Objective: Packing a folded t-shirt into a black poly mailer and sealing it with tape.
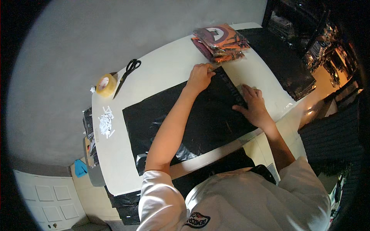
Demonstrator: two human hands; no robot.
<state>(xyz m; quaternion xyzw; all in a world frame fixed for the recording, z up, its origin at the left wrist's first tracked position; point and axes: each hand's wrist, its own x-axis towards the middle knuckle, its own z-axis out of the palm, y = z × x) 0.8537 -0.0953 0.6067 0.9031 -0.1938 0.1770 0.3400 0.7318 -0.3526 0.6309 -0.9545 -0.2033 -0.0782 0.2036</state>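
A large black plastic sheet or bag [214, 115] lies flat on the white table [162, 66], with glossy creases near its lower left. My left hand [201, 77] has its fingers curled at the sheet's far corner, the thumb and fingertips pinching the edge there. At the sheet's right edge rests my right hand [253, 105], thumb on the black material and fingers bent over the edge. Just beyond my left hand sits a stack of orange and maroon printed items in clear plastic [221, 43].
Black-handled scissors [125, 76], a roll of clear packing tape [106, 85] and a pile of white paper strips [106, 122] are on the table's left. A stack of black plastic bags [277, 60] covers the right end. Black packages [127, 208] lie below the table's near left corner.
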